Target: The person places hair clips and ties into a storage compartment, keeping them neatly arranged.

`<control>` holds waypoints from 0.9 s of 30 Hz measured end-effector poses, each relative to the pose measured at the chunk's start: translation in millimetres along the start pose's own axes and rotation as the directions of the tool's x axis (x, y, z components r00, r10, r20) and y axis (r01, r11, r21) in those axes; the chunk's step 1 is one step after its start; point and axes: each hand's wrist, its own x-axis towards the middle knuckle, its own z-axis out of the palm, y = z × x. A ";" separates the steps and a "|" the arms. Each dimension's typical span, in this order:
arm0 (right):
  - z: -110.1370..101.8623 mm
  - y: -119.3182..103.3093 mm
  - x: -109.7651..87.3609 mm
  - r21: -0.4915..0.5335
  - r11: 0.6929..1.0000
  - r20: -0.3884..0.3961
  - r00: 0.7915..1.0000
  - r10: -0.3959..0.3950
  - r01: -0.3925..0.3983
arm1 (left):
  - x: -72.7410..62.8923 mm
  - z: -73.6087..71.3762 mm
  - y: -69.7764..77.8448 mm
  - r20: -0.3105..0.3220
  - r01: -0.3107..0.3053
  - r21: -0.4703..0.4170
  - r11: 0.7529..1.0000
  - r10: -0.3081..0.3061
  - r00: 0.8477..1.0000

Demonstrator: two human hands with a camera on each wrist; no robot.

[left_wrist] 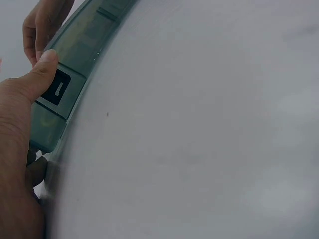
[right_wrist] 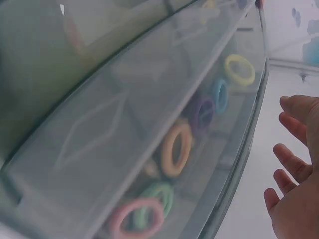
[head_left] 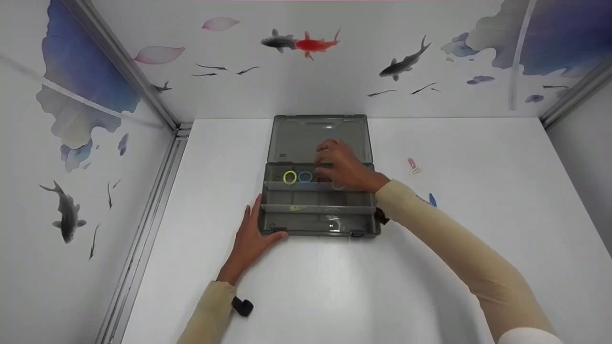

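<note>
A translucent grey storage box [head_left: 306,234] with long compartments lies on the table, its lid [head_left: 296,136] folded back toward the wall. My left hand [head_left: 251,241] holds the front left corner, fingers along the side and thumb beside the black front latch [left_wrist: 57,88]. Over the back compartment hovers my right hand [head_left: 342,165], fingers loosely bent and apart with nothing between them. Below it lie several coloured rings like hair ties: yellow [right_wrist: 239,69], blue [right_wrist: 220,95], purple [right_wrist: 201,113], orange [right_wrist: 176,148], green [right_wrist: 164,191] and pink [right_wrist: 135,218].
A small yellow piece [head_left: 297,208] shows in the middle compartment. To the right of the box, a pink clip [head_left: 412,163] and a blue piece [head_left: 432,199] lie on the white table [head_left: 478,157], the latter partly behind my right sleeve. Printed walls [head_left: 325,86] enclose the table.
</note>
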 end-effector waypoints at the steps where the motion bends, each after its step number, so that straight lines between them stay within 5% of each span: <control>1: -4.8 5.5 -4.6 -0.003 1.000 -0.009 1.000 0.008 -0.008 | 0.2 0.1 -0.3 0.001 0.001 0.001 1.000 -0.001 1.000; 8: -36.8 51.6 -41.0 -0.036 0.991 -0.069 0.990 0.126 -0.129 | 0.7 -0.3 -3.0 0.005 0.001 -0.002 1.000 -0.001 1.000; 17: -64.0 91.0 -82.6 0.019 0.948 -0.133 0.939 0.317 -0.317 | 0.2 -1.6 -3.7 0.008 0.003 0.000 1.000 -0.003 1.000; 27: -77.0 114.5 -115.3 -0.004 0.927 -0.168 0.914 0.370 -0.376 | 1.4 1.7 -3.0 0.002 -0.011 0.007 1.000 0.011 1.000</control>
